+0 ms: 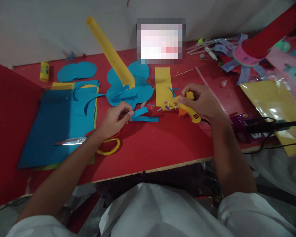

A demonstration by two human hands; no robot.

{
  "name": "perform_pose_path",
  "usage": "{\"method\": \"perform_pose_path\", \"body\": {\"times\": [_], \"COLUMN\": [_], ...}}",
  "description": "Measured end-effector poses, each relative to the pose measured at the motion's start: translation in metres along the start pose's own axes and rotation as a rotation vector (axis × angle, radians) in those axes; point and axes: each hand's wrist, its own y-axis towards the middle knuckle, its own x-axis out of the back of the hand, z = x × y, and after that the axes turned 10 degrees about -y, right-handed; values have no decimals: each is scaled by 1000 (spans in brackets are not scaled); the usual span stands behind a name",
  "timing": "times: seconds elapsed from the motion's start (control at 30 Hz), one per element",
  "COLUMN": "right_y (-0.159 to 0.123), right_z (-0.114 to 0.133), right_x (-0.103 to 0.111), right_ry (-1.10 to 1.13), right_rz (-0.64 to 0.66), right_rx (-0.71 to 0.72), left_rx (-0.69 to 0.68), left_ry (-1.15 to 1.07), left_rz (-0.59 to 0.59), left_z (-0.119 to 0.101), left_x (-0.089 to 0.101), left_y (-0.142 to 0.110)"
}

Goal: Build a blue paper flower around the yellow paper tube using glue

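Spreading under everything, a red table [162, 141] is filling the work area. Blue sheets [51, 121] are stacking up at left, over yellow and green edges. A blue petal-shaped piece [144, 90] is lying beyond the left hand [117, 120], and a yellow tube [110, 52] is rising from its middle, leaning up and left. A yellow paper piece [162, 82] is sitting just right of the petals.

The right hand [199, 100] is gripping a yellow glue gun [192, 113], fingers wrapping its body from above, nozzle pointing left toward the strips, not touching them. Its cable [205, 121] is trailing right. Scissors [75, 141] are lying partly under the left forearm, blades pointing left across the sheets, handles near the wrist.

The left hand is pinching narrow, thumb and fingers holding one end of a blue strip [141, 112]. That strip is running right and slightly away from the body, filling part of the space between left fingertips and nozzle; the left hand is being nearer. A second strip [150, 119] is lying just nearer the body, running roughly sideways. Tangled yellow scraps [171, 104] are crowding the nozzle; whether they are sticking to it, can't tell.
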Motion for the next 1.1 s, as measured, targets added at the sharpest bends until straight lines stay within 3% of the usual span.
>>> {"method": "perform_pose_path", "body": {"times": [0.13,0.2,0.37,0.5,0.53,0.63,0.8,1.1], "right_y": [7,10,12,8,6,0,-5,-9], "right_z": [-13,-25,-46,-30,-22,-1,10,20], "right_x": [1,0,-6,-8,-9,-16,-33,-51], "right_ry": [-96,-172,-416,-427,-348,-124,-157,-205], "right_rz": [-215,-262,-253,-308,-279,17,373,435], "right_rx": [-16,-52,-64,70,107,261,331,278], "left_rx": [2,2,10,-2,-3,6,16,18], "left_ry": [2,8,15,21,19,15,16,59], "left_rz": [-2,1,6,-3,-6,-12,-18,-9], "left_z": [0,-1,0,0,0,-1,-3,-5], "left_x": [0,-1,-1,-1,-1,-1,-1,-1], "left_y": [0,1,1,1,1,1,1,2]}}
